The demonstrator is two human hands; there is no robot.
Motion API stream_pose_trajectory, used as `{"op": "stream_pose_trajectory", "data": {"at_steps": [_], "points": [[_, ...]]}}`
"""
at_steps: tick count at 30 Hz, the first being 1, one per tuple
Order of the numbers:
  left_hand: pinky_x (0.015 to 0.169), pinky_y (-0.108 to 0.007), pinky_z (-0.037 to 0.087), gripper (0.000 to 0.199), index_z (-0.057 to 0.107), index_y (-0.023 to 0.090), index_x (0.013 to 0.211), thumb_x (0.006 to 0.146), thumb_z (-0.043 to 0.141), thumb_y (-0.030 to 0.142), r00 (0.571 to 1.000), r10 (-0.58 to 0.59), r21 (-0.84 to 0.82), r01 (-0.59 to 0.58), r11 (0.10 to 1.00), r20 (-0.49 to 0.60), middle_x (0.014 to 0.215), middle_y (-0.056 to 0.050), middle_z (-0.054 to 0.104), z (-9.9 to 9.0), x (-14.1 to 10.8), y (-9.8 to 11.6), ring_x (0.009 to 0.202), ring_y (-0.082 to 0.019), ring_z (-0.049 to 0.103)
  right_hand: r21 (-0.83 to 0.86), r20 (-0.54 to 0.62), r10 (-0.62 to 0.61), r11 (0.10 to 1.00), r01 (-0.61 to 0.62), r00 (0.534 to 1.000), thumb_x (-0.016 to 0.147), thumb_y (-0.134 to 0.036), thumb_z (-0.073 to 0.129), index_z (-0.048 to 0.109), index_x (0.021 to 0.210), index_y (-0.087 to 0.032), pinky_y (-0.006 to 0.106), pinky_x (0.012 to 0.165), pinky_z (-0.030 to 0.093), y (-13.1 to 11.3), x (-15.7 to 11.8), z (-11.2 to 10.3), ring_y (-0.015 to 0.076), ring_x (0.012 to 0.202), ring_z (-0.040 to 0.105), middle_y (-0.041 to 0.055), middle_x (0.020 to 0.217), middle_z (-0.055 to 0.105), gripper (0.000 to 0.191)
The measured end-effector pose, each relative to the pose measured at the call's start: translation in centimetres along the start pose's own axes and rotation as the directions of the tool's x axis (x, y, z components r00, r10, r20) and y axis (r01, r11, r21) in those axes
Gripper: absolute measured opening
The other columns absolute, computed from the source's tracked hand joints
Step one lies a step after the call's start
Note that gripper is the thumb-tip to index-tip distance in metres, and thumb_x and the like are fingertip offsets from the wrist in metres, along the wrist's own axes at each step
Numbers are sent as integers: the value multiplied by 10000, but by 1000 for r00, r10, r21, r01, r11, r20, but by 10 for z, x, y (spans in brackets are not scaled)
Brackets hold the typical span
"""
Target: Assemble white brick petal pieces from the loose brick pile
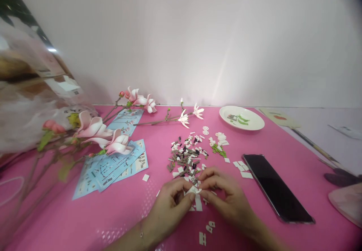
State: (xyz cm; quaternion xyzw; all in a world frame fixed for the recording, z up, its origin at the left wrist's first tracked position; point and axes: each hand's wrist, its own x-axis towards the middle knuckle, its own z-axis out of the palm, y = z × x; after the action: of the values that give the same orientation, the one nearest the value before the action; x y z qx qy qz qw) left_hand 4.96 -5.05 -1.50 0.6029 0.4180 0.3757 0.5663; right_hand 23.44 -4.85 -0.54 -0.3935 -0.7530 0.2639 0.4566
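Both my hands meet at the near middle of the pink table. My left hand [172, 207] is closed, its thumb and fingers pinching a small white building-block piece [193, 191]. From the other side my right hand [224, 194] pinches the same white piece, or one joined to it; the fingertips hide its exact shape. More white pieces [198, 204] lie right under the fingers. Just beyond the hands spreads a pile of small brown, white and black building-block pieces [185, 158]. A few loose white pieces [202, 238] rest nearer to me.
Block-built pink magnolia branches [94, 126] lie at left over blue instruction sheets [113, 168]. A white-flowered branch [161, 122] is behind the pile. To the right are a black phone [278, 187], white tiles [243, 168], green pieces [219, 150] and a white plate [256, 124] holding pieces.
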Motion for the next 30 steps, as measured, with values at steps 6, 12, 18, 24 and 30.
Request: {"op": "stream_pose_trajectory", "data": {"at_steps": [6, 12, 18, 24, 30], "points": [[510, -220, 287, 201, 666, 159, 760, 857, 563, 302, 997, 78, 160, -79, 984, 9, 673, -21, 529, -1, 0, 1, 554, -121, 425, -18, 10, 11, 1000, -10, 1000, 817, -166, 640, 639, 768, -181, 262, 709, 509, -2, 0, 1, 163, 832, 617, 55, 873, 614, 51], [523, -212, 283, 177, 659, 142, 738, 839, 593, 271, 988, 152, 276, -150, 950, 11, 661, -8, 510, -2, 2, -2, 568, -112, 422, -1, 17, 8, 1000, -8, 1000, 815, -166, 644, 625, 752, -186, 265, 724, 503, -3, 0, 1, 161, 828, 614, 45, 848, 613, 69], [534, -211, 288, 211, 660, 140, 748, 856, 592, 308, 980, 195, 293, -196, 936, 30, 667, -9, 514, -2, 2, -5, 586, -108, 434, 28, 37, 37, 999, -38, 999, 810, -150, 648, 616, 740, -184, 258, 720, 488, -4, 0, 2, 148, 814, 607, 34, 843, 608, 84], [536, -210, 293, 207, 657, 139, 744, 860, 589, 297, 979, 203, 275, -203, 940, 29, 675, -10, 513, -3, 1, -4, 587, -106, 434, 77, 55, 56, 995, -60, 997, 820, -161, 645, 633, 747, -180, 246, 700, 482, -5, 1, 1, 136, 781, 607, 30, 823, 617, 77], [550, -210, 301, 202, 613, 140, 717, 871, 562, 260, 976, 216, 281, -214, 935, 23, 672, -5, 502, -2, 0, -2, 599, -107, 440, 87, 78, 50, 995, -56, 996, 832, -154, 631, 680, 805, -181, 240, 709, 483, -5, 0, 0, 134, 779, 610, 34, 819, 631, 62]]}}
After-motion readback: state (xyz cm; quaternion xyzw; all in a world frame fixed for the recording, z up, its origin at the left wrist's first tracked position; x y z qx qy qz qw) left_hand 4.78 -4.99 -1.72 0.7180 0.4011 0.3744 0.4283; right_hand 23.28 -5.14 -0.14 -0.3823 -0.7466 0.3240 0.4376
